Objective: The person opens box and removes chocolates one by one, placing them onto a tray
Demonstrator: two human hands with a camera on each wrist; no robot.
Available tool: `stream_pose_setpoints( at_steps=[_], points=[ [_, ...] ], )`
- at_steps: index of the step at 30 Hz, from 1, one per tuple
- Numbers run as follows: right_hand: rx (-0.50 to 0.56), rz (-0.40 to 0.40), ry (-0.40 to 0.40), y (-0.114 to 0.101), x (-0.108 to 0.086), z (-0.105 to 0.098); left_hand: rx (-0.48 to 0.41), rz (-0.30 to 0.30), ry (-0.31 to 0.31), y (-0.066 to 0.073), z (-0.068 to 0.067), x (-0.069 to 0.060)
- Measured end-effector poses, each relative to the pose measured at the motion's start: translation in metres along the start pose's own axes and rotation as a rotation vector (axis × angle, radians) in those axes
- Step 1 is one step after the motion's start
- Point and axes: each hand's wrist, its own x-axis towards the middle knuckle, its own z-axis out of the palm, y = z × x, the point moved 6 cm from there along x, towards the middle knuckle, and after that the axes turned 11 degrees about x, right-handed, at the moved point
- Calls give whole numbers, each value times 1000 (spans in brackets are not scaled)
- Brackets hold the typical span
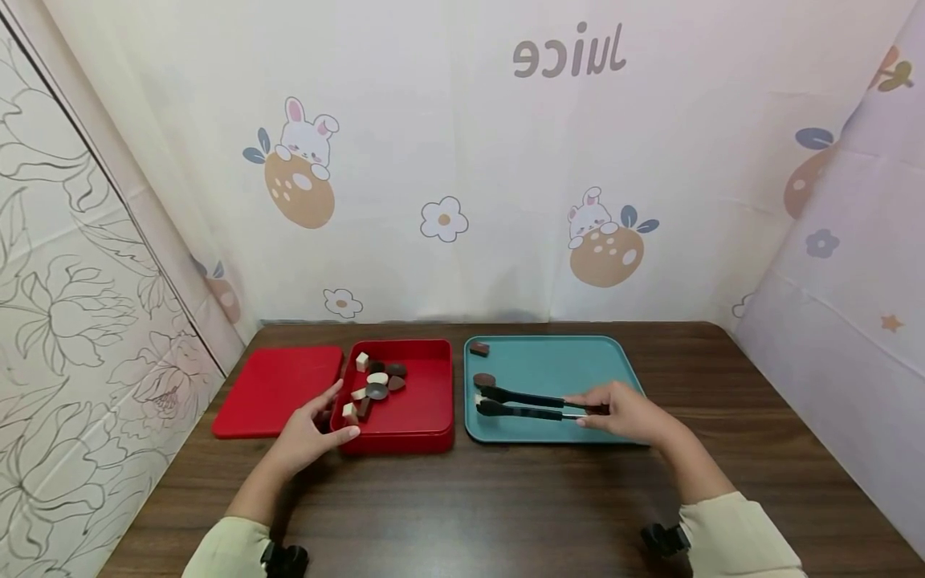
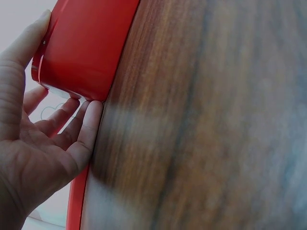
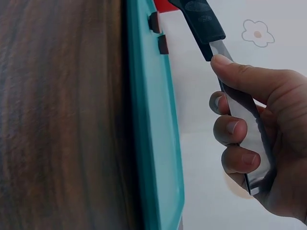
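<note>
My right hand (image 1: 623,408) grips black-tipped metal tongs (image 1: 522,398) over the teal tray, thumb on one side and curled fingers on the other in the right wrist view. A small white piece (image 1: 478,398) shows between the tong tips; whether they pinch it I cannot tell. Close by on the tray lie a brown oval chocolate (image 1: 484,379) and a brown block-shaped chocolate (image 1: 479,348). My left hand (image 1: 307,433) holds the red box (image 1: 422,401) at its near left corner, thumb along the front and fingertips against the side. Several white and brown chocolates (image 1: 377,391) lie in the box's left half.
The teal tray (image 1: 556,361) stands just right of the box. A flat red lid (image 1: 282,385) lies to the box's left, partly behind my left hand. All rest on a dark wooden table (image 1: 462,514), with a printed curtain (image 1: 462,144) behind it.
</note>
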Motion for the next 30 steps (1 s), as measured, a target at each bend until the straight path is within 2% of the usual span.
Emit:
stream_pose_setpoints(
  at_steps=[8,18,30],
  points=[
    [-32,58,12,7,-8,3,8,1,1,-2,1,1],
    [-80,52,-1,8,-9,8,14,19,15,-2,1,1],
    [-36,100,-14,13,-10,14,14,9,10,-3,1,2]
  ],
)
